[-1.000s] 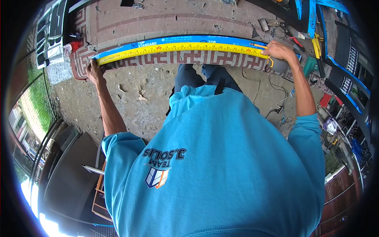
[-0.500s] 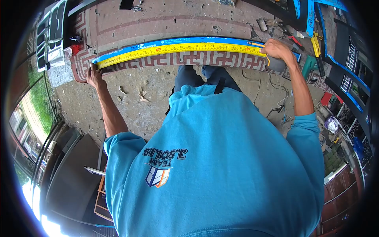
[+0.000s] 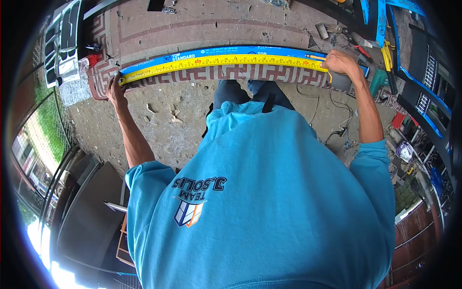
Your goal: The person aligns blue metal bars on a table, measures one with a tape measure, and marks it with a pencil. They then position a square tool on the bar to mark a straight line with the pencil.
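Note:
My left hand (image 3: 116,90) pinches the free end of a yellow tape measure blade (image 3: 231,61) at the left end of a long bar wrapped in blue printed film (image 3: 211,51). The blade runs along the bar's near edge. At the right end my right hand (image 3: 340,63) is closed on the tape measure's grey case (image 3: 340,81). A pencil (image 3: 312,57) sticks out leftward from the right hand's fingers. Under both lies a patterned maroon and grey mat (image 3: 192,29).
Pliers and small metal pieces (image 3: 344,32) lie beyond my right hand. A green power tool (image 3: 378,83) and dark framed panels (image 3: 428,91) are at the right. Cables (image 3: 344,120) cross the floor. A silver-and-black panel (image 3: 65,43) stands at the far left.
The film-wrapped bar and the tape's left end have shifted slightly right, with my left hand following. My right hand keeps nearly the same position. The view has moved a little.

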Available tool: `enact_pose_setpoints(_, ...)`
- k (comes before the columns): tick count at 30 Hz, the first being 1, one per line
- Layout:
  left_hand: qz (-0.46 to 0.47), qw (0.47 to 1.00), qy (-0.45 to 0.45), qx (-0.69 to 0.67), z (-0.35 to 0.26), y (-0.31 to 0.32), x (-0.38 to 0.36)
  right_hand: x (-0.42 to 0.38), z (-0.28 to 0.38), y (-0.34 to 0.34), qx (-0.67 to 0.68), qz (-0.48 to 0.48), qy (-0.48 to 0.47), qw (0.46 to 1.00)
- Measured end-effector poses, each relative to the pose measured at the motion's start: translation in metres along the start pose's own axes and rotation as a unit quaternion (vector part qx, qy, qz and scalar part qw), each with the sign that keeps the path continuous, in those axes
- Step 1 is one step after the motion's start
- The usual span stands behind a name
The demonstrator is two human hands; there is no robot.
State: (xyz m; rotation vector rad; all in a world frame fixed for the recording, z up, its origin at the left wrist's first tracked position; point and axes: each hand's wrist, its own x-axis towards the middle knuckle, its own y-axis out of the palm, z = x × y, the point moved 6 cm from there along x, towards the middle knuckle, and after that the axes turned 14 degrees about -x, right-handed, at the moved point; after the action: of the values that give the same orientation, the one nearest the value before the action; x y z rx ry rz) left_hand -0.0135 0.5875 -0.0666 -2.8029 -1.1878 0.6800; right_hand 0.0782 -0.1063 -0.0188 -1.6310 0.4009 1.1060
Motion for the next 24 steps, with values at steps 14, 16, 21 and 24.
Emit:
enact_pose_setpoints(14,-0.032,0.999,0.023,-0.001,0.004,0.004,-0.002,0.004,-0.004,0.004,0.03,0.009,0.002,1.0)
enact_pose_setpoints(16,-0.035,0.999,0.039,0.004,0.004,0.005,-0.006,0.003,0.001,0.003,0.013,0.018,-0.032,0.999)
enact_pose_setpoints(21,-0.086,0.992,0.067,-0.063,0.015,-0.007,-0.006,0.009,-0.008,0.017,0.01,-0.033,-0.045,0.998)
enact_pose_setpoints(24,-0.067,0.99,0.022,-0.118,0.023,-0.016,-0.001,0.008,-0.008,0.015,0.016,-0.034,-0.029,0.999)
